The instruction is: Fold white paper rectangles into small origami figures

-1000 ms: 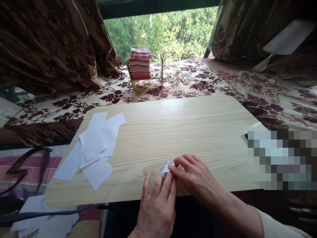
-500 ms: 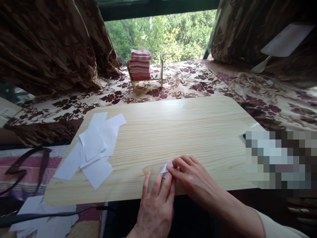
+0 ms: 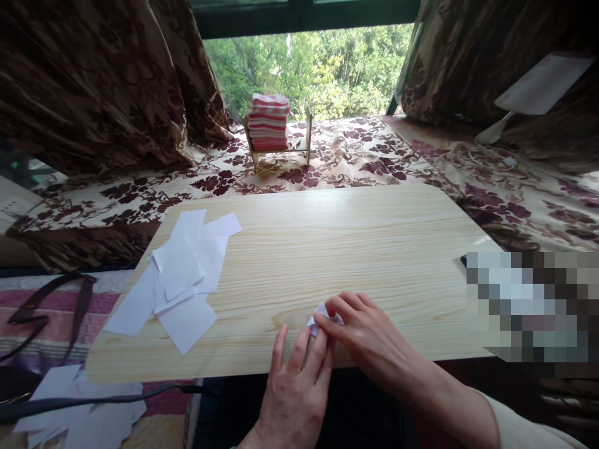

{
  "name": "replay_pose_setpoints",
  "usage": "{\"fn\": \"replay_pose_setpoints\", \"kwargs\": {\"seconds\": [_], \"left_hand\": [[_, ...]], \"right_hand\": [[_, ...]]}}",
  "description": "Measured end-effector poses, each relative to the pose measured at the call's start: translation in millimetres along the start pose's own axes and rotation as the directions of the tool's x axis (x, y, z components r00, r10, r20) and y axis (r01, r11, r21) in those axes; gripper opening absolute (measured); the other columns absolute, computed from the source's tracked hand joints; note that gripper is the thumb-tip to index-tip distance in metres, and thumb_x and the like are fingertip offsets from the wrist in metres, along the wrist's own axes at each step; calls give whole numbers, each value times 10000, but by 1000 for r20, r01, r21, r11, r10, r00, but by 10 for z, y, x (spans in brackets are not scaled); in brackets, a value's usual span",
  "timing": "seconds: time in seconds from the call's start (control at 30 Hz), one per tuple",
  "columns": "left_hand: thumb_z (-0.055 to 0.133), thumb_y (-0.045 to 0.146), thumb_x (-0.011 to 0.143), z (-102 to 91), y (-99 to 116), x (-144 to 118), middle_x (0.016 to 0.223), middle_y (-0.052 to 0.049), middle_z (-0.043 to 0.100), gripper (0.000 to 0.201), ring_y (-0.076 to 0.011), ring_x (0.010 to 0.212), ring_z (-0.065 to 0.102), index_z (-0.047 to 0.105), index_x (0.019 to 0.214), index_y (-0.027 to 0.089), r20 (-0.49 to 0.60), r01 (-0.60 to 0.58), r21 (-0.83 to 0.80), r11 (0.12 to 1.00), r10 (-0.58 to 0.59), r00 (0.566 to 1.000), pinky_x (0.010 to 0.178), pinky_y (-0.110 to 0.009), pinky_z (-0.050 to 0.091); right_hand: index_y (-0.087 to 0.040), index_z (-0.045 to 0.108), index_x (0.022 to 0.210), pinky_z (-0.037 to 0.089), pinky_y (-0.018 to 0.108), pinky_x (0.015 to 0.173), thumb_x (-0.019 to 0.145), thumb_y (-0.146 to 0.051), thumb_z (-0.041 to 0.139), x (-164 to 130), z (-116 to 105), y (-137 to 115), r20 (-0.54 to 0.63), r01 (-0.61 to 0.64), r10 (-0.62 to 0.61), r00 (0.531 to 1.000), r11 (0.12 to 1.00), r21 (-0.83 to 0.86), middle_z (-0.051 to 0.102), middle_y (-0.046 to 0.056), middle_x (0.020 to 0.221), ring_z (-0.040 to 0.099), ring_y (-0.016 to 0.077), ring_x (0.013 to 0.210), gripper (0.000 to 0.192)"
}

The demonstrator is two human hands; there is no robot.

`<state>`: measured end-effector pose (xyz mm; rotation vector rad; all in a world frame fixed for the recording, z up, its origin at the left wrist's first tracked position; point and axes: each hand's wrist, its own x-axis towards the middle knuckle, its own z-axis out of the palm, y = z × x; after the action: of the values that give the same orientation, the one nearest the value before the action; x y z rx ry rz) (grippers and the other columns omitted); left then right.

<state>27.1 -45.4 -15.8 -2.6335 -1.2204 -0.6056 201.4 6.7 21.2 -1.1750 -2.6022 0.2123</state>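
Observation:
A small folded piece of white paper (image 3: 319, 317) lies near the front edge of the wood-grain table (image 3: 374, 249), partly covered by fingers. My right hand (image 3: 369, 330) is closed on it from the right, thumb and index finger pressing at the paper and the other fingers curled. From below, my left hand (image 3: 299, 380) reaches in with its fingers stretched out and spread. Its index and middle fingertips touch the paper's lower edge, close to the right thumb; the left thumb is hidden. Several loose white paper sheets (image 3: 178, 268) overlap on the table's left side.
More white paper pieces (image 3: 88, 411) lie at lower left beneath a dark strap (image 3: 159, 394). A blurred-out object (image 3: 524, 305) covers the table's right edge. Behind the table, a small rack (image 3: 307, 140) holds folded red-and-white cloths (image 3: 269, 121); a white lamp (image 3: 543, 84) stands at right.
The folded paper shows a little wider and flatter under my right fingers. Both hands stay nearly in place, and the whole view has shifted slightly.

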Motion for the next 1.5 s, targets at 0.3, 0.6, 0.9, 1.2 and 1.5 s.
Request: {"fn": "replay_pose_setpoints", "kwargs": {"seconds": [0.3, 0.6, 0.9, 1.2, 1.5], "left_hand": [[360, 198, 990, 2, -28, 1, 1293, -68, 610, 358, -242, 1221, 474, 609, 1241, 142, -14, -11, -32, 999, 11, 1000, 1154, -485, 164], [349, 184, 995, 7, -98, -68, 1296, -42, 614, 356, -249, 1209, 489, 633, 1209, 158, -54, -64, -51, 997, 62, 997, 1152, -478, 191], [360, 203, 999, 16, -112, -81, 1312, -34, 610, 353, -259, 1237, 468, 615, 1236, 145, -44, -75, -39, 996, 73, 996, 1163, -491, 150], [431, 148, 950, -14, -73, -55, 1253, -75, 639, 341, -282, 1173, 501, 610, 1238, 108, -58, -40, -113, 993, 33, 998, 1130, -504, 201], [410, 99, 901, -57, -19, 43, 1311, -182, 582, 404, -306, 1145, 522, 585, 1265, 90, 1, -5, -8, 1000, 5, 1000, 978, -445, 370]], "right_hand": [[-175, 659, 1065, 361, 345, 726, 866, -162, 628, 84, -84, -18, 87, 17, -15, 996, 1000, -18, 622, 74, 930, 500, 218, 838, 201], [-161, 659, 1039, 335, 351, 703, 884, -202, 622, 120, -116, 2, 115, 146, -138, 984, 987, -61, 607, 56, 873, 468, 223, 813, 164], [-212, 676, 1050, 337, 336, 720, 900, -138, 559, 212, -126, 40, 194, 129, -137, 971, 990, 54, 596, 58, 900, 459, 203, 841, 205], [-201, 638, 1139, 362, 333, 727, 836, -6, 491, -90, -129, 261, 92, 22, -24, 996, 999, 32, 593, 80, 955, 467, 204, 822, 389], [-161, 601, 1160, 382, 337, 723, 871, -92, 569, -98, -36, 136, 42, 42, -41, 998, 999, -16, 601, 68, 931, 495, 206, 833, 299]]}}
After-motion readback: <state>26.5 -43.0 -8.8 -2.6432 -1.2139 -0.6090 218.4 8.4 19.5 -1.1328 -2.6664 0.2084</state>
